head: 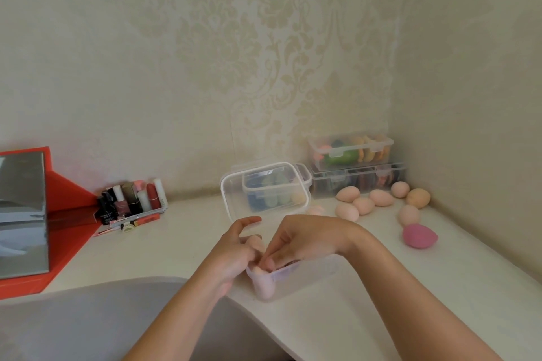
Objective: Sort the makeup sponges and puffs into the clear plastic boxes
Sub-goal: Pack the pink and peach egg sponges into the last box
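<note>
An open clear box (308, 275) sits near the table's front edge with pale pink sponges (264, 287) inside. My left hand (234, 255) rests against its left end, fingers around a pink sponge (253, 241). My right hand (305, 239) reaches into the box from above, fingertips pressing on the sponges. Several peach egg sponges (363, 204) and one darker pink sponge (418, 236) lie loose at the back right. A second clear box (275, 189) holds blue and green sponges, with a lid (231, 199) leaning on its front.
Two shut clear boxes (352, 152) filled with coloured puffs are stacked in the right corner. A tray of lipsticks and bottles (132, 199) stands at the back left beside a red-framed mirror (23, 214). Grey fabric (88, 322) covers the near left.
</note>
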### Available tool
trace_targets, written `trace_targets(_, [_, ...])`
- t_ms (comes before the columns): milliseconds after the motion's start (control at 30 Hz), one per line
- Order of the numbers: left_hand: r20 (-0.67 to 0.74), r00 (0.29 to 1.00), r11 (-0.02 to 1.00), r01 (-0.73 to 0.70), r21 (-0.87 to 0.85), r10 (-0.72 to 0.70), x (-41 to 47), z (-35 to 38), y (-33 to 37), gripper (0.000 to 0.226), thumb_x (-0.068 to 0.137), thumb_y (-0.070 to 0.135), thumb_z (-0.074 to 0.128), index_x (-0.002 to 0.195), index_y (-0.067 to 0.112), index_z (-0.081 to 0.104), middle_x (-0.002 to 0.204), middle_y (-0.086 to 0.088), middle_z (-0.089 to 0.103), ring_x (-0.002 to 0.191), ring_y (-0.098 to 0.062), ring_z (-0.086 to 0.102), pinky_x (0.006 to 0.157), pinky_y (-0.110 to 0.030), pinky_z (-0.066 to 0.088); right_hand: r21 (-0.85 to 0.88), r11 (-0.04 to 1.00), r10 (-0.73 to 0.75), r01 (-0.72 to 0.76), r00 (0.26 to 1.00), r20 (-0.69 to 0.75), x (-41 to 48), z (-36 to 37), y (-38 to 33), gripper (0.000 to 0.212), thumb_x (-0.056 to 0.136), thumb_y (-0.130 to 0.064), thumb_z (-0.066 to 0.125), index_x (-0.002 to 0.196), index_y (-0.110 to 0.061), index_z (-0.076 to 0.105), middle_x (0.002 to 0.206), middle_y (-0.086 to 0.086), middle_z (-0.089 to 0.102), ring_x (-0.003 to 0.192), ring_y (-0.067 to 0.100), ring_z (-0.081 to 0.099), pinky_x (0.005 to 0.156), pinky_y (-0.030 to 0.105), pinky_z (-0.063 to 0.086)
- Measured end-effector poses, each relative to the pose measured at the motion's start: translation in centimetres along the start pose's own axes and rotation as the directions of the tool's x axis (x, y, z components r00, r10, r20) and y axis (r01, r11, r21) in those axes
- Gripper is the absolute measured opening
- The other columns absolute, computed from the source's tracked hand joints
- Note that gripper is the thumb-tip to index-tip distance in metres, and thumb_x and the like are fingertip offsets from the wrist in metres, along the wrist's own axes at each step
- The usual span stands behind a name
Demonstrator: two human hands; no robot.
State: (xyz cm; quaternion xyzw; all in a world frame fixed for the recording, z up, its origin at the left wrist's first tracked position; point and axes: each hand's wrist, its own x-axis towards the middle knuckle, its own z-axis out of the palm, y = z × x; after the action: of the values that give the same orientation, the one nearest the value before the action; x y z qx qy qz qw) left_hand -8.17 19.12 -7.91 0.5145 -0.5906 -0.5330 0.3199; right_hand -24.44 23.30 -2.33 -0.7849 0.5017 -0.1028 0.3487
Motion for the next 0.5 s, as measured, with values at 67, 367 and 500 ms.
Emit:
trace_targets(67, [0.01, 1.0, 1.0, -0.005, 0.031, 0.005, 0.0, 0.0, 0.1, 0.066, 0.059, 0.003, 0.062, 0.115, 0.038, 0.053, 0.104, -0.01, 0.065, 0.095, -0.02, 0.061, 0.081, -0.029, 0.047, 0.214, 0.977, 0.019, 0.017, 0.986, -0.164, -0.4, -0.7, 0.1, 0.025, 0.084, -0.028, 0.069, 0.087, -0.003, 0.073, 0.078, 0.009, 0.071, 0.071, 0.009, 0.065, 0.076, 0.022, 0.054])
trace_targets(367, [-0.015, 1.0, 0.995, -0.023, 0.095, 0.025, -0.5, -1.5, -0.5, 0.061, 0.074, -0.004, 0.061, 0.12, 0.034, 0.049, 0.102, -0.001, 0.064, 0.09, -0.015, 0.06, 0.074, -0.023, 0.043, 0.158, 0.96, 0.269, -0.231, 0.608, -0.747, 1.6, -2.9, 8.1, 0.031, 0.088, 0.0, 0.052, 0.11, -0.019, 0.061, 0.106, -0.006, 0.058, 0.101, 0.013, 0.053, 0.074, 0.016, 0.037])
trace_targets(500, [-0.008, 1.0, 0.992, -0.015, 0.126, 0.016, -0.9, -1.8, -0.4, 0.07, 0.057, 0.009, 0.062, 0.12, 0.037, 0.048, 0.104, 0.0, 0.063, 0.095, -0.015, 0.061, 0.075, -0.023, 0.043, -0.133, 0.973, 0.092, -0.191, 0.841, -0.533, 3.0, -1.3, 10.1, 0.028, 0.091, -0.023, 0.051, 0.113, -0.036, 0.063, 0.114, -0.012, 0.064, 0.107, 0.013, 0.054, 0.091, 0.025, 0.042])
